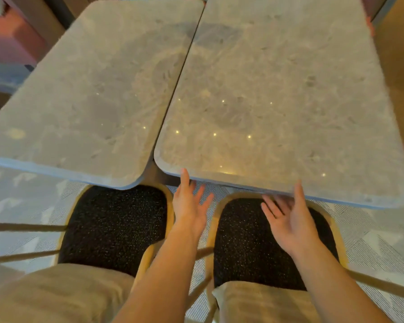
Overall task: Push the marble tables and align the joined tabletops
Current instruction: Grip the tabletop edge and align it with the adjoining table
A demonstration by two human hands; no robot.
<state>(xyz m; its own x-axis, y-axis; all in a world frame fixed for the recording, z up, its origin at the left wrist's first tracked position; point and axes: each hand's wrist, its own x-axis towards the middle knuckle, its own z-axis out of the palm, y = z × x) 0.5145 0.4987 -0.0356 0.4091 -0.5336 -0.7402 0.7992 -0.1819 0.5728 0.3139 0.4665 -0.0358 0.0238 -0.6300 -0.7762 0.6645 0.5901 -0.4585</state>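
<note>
Nearest you: your two forearms, reaching out over two chairs.

Item, left table (84,94): marble top, largest thing in view, running from the far edge to a rounded near corner that overhangs the left chair (112,227).

Item, right table (289,101): marble top, touching or all but touching the left one along a dark seam at the far end, with a wedge of gap opening toward you. Its near edge sits further from you than the left table's at the seam (so the tops look joined but not yet flush).

Item, right chair (254,248): dark seat, wooden rim, partly under the right table.

Item, your right hand (289,220): open, fingers spread, thumb up against the right table's near edge, fingers just below it. Gripping nothing.

Item, your left hand (189,203): open, one fingertip touching the same edge near the corner.

Status, as judged: tables pushed together; closing the near gap and squaring the front edges remains.
</note>
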